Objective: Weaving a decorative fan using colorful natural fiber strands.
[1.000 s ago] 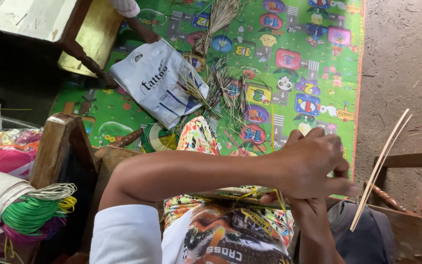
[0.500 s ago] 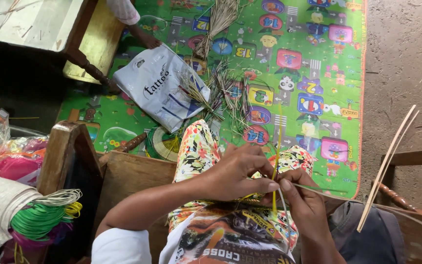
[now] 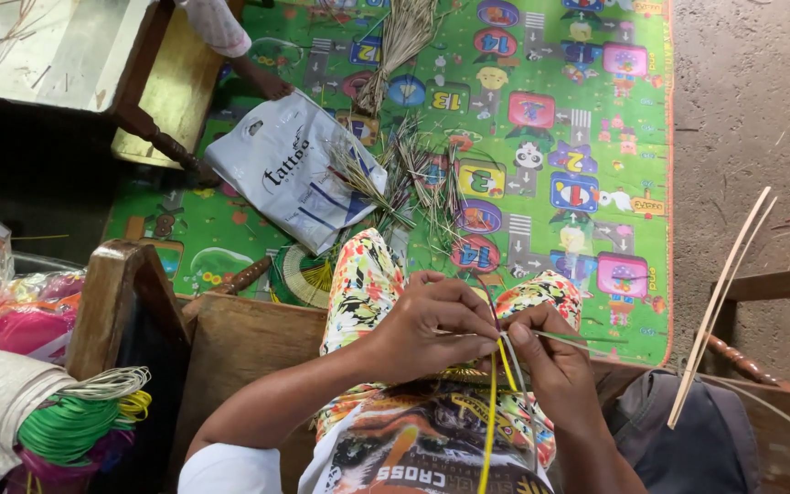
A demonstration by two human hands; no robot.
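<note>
A single camera, worn on the person's head, looks almost straight down over the chest and lap. The left hand (image 3: 432,329) and right hand (image 3: 550,366) sit close below the lens, low in the middle of the frame. Farther off, the green patterned play mat (image 3: 587,110) fills the far floor, with bare grey concrete floor (image 3: 752,110) to the right.
</note>
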